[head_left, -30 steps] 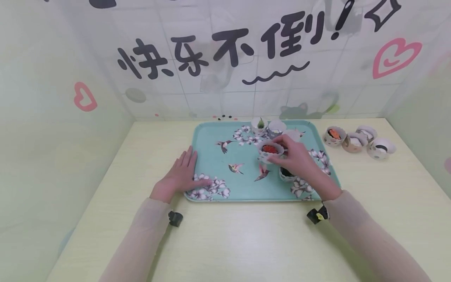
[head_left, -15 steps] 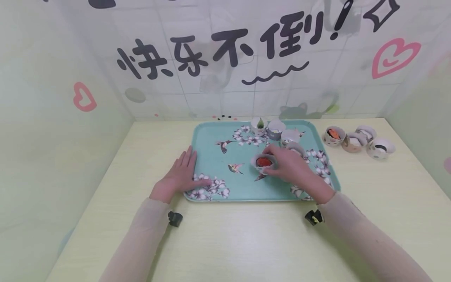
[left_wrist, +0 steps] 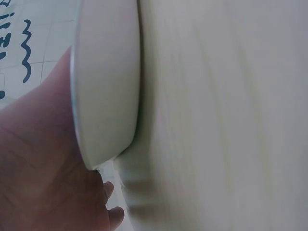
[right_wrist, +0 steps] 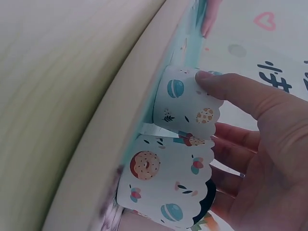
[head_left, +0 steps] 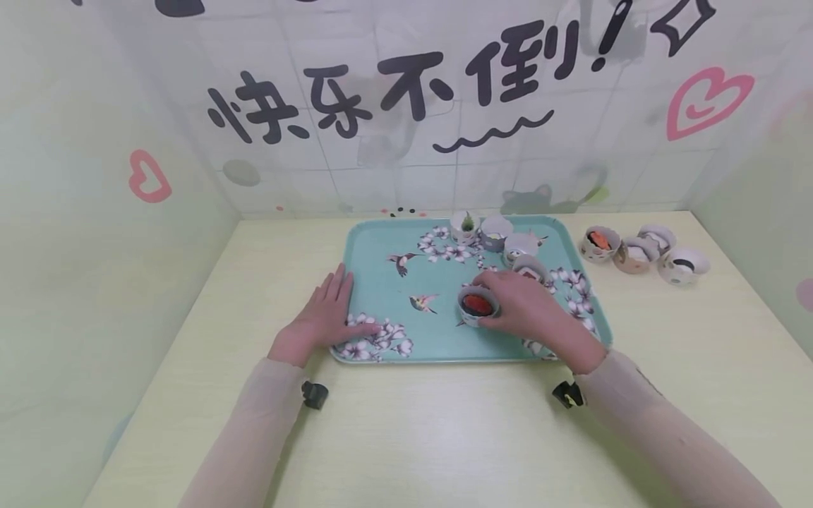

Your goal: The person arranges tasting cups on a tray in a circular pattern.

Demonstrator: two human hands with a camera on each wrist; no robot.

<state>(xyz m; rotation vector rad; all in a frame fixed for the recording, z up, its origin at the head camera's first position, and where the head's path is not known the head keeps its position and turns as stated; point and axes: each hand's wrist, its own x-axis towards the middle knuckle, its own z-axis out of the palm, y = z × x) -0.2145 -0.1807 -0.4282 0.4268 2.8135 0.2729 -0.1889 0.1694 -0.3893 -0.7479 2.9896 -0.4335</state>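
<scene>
A teal tray (head_left: 381, 282) printed with flowers and hummingbirds lies on the pale table. My right hand (head_left: 502, 302) grips a small paper cup (head_left: 476, 307) with a red filling, which stands on the tray near its front middle. In the right wrist view my thumb (right_wrist: 231, 91) presses the side of this patterned cup (right_wrist: 185, 103), and a second patterned cup (right_wrist: 163, 185) stands right beside it under my palm. My left hand (head_left: 327, 310) lies flat on the tray's front left corner, fingers straight; the left wrist view shows the tray rim (left_wrist: 103, 86) against my palm.
Several more paper cups (head_left: 495, 231) stand in a row at the tray's back right. Three cups (head_left: 635, 252) sit on the table (head_left: 432, 430) to the right of the tray. Decorated walls close in the table at the back and on both sides.
My right hand carried the red-filled cup down and toward me, from above the tray's middle onto the tray surface. The left hand stayed still.
</scene>
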